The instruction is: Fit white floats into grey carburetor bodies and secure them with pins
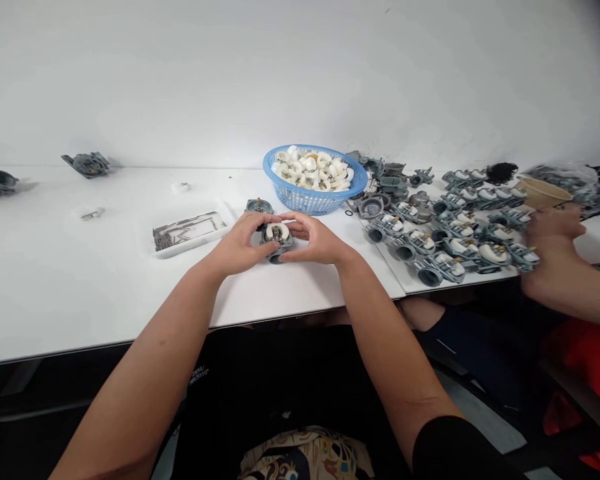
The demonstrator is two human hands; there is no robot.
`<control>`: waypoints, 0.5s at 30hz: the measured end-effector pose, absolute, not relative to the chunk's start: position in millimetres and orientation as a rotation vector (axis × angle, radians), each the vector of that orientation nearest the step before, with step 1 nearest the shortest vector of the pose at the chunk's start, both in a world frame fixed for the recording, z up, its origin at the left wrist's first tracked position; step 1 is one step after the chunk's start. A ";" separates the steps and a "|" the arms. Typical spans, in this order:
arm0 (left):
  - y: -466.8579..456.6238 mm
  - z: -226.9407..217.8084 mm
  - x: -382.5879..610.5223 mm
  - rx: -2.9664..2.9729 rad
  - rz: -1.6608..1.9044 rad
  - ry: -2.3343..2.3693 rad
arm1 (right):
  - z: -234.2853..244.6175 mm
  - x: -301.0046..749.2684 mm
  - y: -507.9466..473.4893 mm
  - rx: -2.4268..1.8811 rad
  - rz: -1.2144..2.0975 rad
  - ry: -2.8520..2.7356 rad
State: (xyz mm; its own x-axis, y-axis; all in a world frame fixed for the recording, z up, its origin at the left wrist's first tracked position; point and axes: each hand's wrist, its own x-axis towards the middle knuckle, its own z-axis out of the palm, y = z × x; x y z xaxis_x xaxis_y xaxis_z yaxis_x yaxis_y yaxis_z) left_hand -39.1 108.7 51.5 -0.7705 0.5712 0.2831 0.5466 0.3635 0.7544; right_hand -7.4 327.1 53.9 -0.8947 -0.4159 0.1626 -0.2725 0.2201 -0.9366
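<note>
Between my two hands is a grey metal carburetor [279,252] with a white float [278,231] seated in its upper side. My left hand [243,244] grips it from the left, thumb along the near side. From the right, my right hand [314,240] closes round the same carburetor, its thumb low at the near edge. Just behind my left fingers another carburetor body [259,206] sits on the table, partly covered. A blue basket [307,200] heaped with white floats [313,170] stands beyond my hands.
A white tray [200,243] of thin metal pins lies left. Rows of carburetors [450,247] fill the right side, beside a co-worker's hand [555,223] and a brown bowl [545,192]. Carburetors [87,164] and small white pieces [181,187] lie far left.
</note>
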 end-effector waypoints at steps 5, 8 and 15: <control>109.0 50.9 -37.8 1.032 1.419 2.614 | 53.0 -8.3 328.9 -0.669 -1.705 2.402; 110.3 47.4 -37.9 1.019 1.452 2.619 | 51.0 -9.3 331.3 -0.707 -1.649 2.431; 113.3 41.9 -39.8 1.134 1.588 2.513 | 72.2 0.9 330.1 -0.670 -1.750 2.717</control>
State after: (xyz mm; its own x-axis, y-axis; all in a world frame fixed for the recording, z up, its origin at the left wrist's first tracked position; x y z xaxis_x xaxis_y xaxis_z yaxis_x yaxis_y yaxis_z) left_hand -39.8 113.3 41.9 -0.7451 0.5428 0.3876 0.5831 0.2479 0.7736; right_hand 0.9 330.1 72.2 -0.9054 -0.2480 0.3446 -0.4163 0.3593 -0.8352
